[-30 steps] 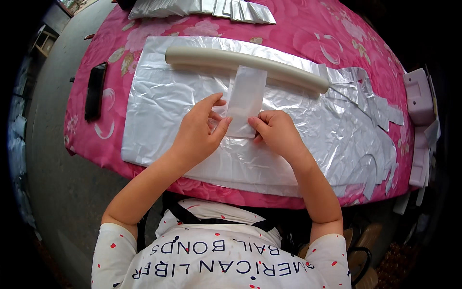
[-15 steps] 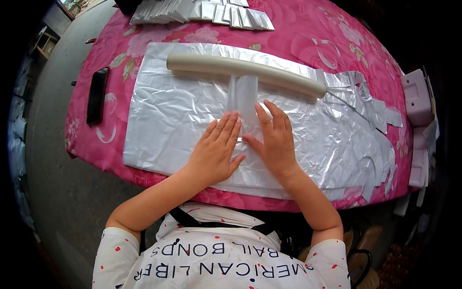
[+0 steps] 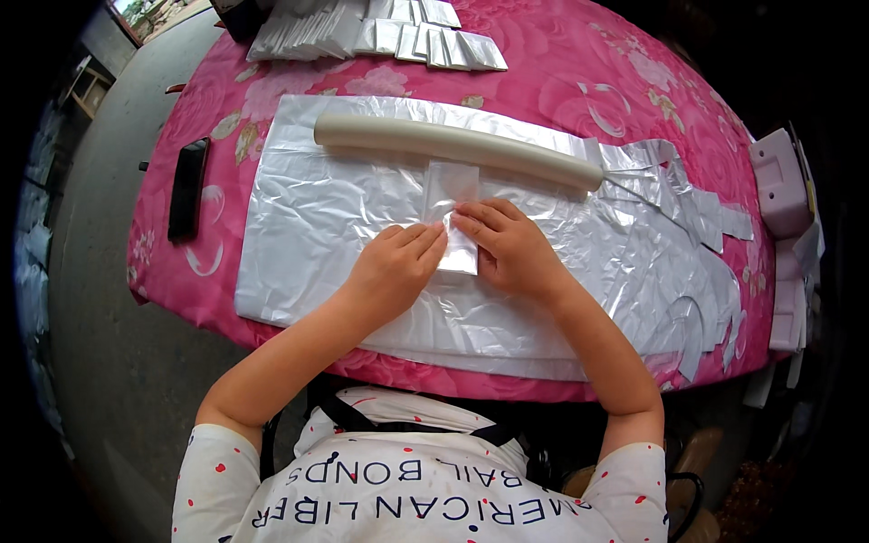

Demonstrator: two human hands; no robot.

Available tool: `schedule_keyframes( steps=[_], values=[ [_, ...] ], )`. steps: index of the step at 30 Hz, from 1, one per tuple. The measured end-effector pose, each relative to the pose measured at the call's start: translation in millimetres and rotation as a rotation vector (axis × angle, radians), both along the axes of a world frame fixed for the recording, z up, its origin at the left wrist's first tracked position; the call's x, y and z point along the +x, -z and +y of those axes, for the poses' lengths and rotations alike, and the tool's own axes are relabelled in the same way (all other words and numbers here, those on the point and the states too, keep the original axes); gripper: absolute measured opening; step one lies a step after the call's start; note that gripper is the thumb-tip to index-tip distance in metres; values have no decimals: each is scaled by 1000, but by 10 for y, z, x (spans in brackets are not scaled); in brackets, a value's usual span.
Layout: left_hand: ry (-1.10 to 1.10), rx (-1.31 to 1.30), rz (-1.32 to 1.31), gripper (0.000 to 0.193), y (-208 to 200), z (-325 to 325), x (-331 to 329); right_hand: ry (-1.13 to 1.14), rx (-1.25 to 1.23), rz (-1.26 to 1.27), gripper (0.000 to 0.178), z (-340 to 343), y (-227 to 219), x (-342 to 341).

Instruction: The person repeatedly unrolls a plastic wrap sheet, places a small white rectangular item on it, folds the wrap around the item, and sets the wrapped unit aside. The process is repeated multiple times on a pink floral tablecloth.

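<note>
Between my hands lies a folded plastic bag (image 3: 453, 183), a narrow silvery-white strip on top of a flat stack of large plastic bags (image 3: 299, 217). My left hand (image 3: 398, 267) is closed, its fingers pressed together at the strip's left edge. From the other side, my right hand (image 3: 514, 246) grips the strip's right edge with bent fingers, the thumb partly hidden beneath. Just beyond the fingers, a long cream tube (image 3: 453, 147) rests across the stack, with a thin rod or cord at its right end.
The table has a pink flowered cloth (image 3: 625, 100). A black phone (image 3: 188, 190) lies on the left. Several folded packets (image 3: 398, 38) are lined up at the far edge. Pale pink plastic containers (image 3: 780, 185) stand beyond the right edge. The stack's cut handles spread out at right.
The strip has been folded shorter; its near end now shows between my hands. My left fingers have drawn together, and the right fingers have bent onto the strip. The view has shifted slightly.
</note>
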State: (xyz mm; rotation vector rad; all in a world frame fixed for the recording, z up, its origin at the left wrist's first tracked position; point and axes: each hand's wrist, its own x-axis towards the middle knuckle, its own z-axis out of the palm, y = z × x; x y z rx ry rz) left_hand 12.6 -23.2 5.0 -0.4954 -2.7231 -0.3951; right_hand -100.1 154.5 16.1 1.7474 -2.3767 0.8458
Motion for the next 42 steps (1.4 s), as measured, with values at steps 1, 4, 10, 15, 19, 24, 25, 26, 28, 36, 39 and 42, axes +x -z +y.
schedule_keyframes(
  steps=[1, 4, 10, 15, 19, 24, 25, 26, 28, 36, 39, 42],
  values=[
    [44, 4, 31, 37, -3, -5, 36, -1, -16, 12, 44, 16, 30, 29],
    [131, 34, 46, 41, -58, 3, 269, -35, -82, 34, 36, 49, 22, 235],
    [103, 149, -63, 48, -117, -33, 356, -26, -81, -88, 26, 158, -11, 443],
    [-196, 463, -278, 39, -147, 41, 206, 306, 0, -591, 12, 63, -172, 426],
    [-362, 644, -444, 57, -249, 27, -33, 513, 110, -947, 23, -72, -238, 282],
    [-449, 752, -598, 74, -294, -14, -145, 525, 326, -1113, 27, -159, -284, 47],
    [-476, 736, -637, 75, -354, 2, -157, 531, 331, -1118, 27, -164, -281, 36],
    [-502, 720, -676, 76, -385, 23, -168, 537, 335, -1123, 27, -173, -279, 33],
    [-345, 317, -185, 77, -221, 77, -128, 533, 335, -1133, 28, -190, -277, 30],
    [-175, 98, -227, 93, 72, 297, -102, 532, 218, -1117, 25, -132, -175, 117],
    [-172, 83, -248, 97, 52, 270, -138, 481, 368, -585, 24, -137, -300, 169],
    [-163, 114, -247, 96, 3, 226, -34, 476, 551, -263, 24, -114, -442, 234]
  ],
)
